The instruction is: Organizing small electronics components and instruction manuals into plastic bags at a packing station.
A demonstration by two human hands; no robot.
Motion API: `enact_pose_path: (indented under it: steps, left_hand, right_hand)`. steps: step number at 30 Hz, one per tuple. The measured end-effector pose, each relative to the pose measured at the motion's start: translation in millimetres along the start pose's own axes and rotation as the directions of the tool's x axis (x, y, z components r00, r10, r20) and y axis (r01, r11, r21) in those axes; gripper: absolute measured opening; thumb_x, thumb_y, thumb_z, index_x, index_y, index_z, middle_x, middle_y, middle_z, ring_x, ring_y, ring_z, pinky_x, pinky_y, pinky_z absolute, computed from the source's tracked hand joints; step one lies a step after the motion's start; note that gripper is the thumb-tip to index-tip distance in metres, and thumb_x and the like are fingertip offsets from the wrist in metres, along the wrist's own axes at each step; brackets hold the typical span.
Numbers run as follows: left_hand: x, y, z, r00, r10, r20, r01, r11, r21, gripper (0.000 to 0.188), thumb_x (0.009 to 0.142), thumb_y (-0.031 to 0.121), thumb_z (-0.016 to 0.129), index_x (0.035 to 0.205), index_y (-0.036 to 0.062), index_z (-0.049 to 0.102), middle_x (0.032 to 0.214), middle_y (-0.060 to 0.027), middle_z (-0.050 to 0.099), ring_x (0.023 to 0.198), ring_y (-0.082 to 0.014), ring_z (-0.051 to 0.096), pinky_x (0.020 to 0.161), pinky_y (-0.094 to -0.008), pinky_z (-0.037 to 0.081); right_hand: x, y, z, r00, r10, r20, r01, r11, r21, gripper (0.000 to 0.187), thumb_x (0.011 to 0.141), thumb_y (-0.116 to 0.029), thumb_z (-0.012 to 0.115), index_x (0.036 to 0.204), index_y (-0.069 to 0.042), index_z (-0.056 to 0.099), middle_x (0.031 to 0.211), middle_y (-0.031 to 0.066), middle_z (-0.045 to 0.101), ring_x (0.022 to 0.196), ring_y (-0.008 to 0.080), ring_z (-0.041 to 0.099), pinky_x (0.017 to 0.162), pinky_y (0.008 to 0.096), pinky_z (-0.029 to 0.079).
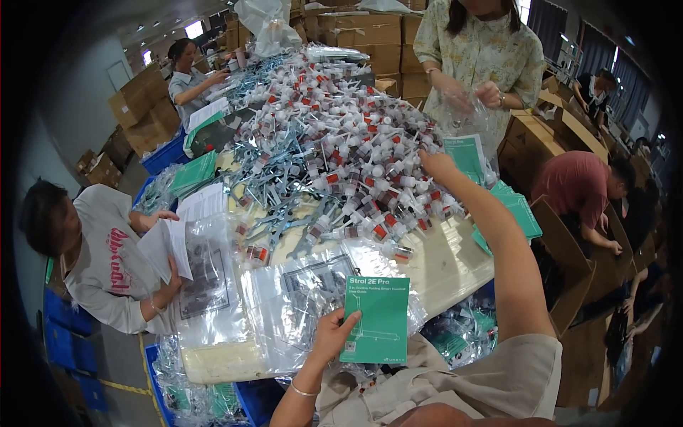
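Note:
My left hand [333, 336] grips a green printed booklet [388, 317] by its left side, thumb on the front cover, close to my lap. My right arm stretches forward, and my right hand [437, 167] is at the right edge of a big heap of small clear bottles [370, 167] with white nozzles and red parts. Its fingertips are too small and partly hidden to show whether they hold a bottle. Metal open-end wrenches [284, 188] lie at the heap's left. Clear plastic bags [292, 299] lie flat on the table in front of me.
More green booklets [516, 213] are stacked right of my arm. A blue bin [260, 400] with bagged items sits below the table edge. One person [107, 256] at left handles paper sheets; another [480, 64] across holds a clear bag. Cardboard boxes [562, 263] stand at right.

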State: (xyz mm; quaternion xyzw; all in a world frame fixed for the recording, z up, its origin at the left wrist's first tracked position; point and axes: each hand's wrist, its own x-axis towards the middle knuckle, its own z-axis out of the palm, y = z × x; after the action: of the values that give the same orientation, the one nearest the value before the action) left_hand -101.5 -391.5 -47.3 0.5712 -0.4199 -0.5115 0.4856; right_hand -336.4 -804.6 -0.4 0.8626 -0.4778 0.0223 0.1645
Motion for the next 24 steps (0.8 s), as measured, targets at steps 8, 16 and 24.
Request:
enact_pose_path:
  steps: [8, 16, 24]
  left_hand:
    - [-1.2, -1.8, 0.7, 0.999, 0.051, -0.001, -0.051, 0.996, 0.075, 0.019, 0.089, 0.016, 0.061, 0.097, -0.0006, 0.066, 0.075, 0.0036, 0.062, 0.065, -0.0014, 0.049, 0.058, -0.0184, 0.04]
    - [0.2, -11.9, 0.8, 0.998, 0.066, -0.009, -0.066, 0.997, 0.047, 0.02, 0.089, 0.017, 0.061, 0.097, -0.0003, 0.066, 0.072, 0.0031, 0.061, 0.064, -0.0017, 0.048, 0.056, -0.0191, 0.04]
    - [3.5, -13.2, 1.3, 0.996, 0.084, 0.001, -0.084, 0.996, -0.017, 0.019, 0.089, 0.016, 0.061, 0.097, -0.0006, 0.066, 0.077, 0.0016, 0.063, 0.067, -0.0022, 0.051, 0.059, -0.0198, 0.042]
  right_hand:
    - [-6.7, 23.9, 14.9, 0.996, -0.086, 0.019, 0.087, 0.993, -0.077, 0.012, 0.08, -0.011, 0.054, 0.083, -0.005, 0.065, 0.085, 0.0168, 0.064, 0.081, 0.0321, 0.065, 0.069, 0.0403, 0.054]
    - [-1.4, 51.0, -60.3, 0.964, 0.105, -0.244, -0.069, 0.986, 0.15, 0.018, 0.076, -0.004, 0.055, 0.091, -0.007, 0.065, 0.091, 0.0177, 0.063, 0.082, 0.0351, 0.063, 0.071, 0.044, 0.05]
    - [-35.3, 65.0, -183.5, 0.828, 0.131, -0.544, 0.025, 0.962, 0.27, 0.022, 0.08, -0.005, 0.051, 0.098, -0.006, 0.064, 0.095, 0.0168, 0.062, 0.093, 0.0354, 0.059, 0.081, 0.0433, 0.047]
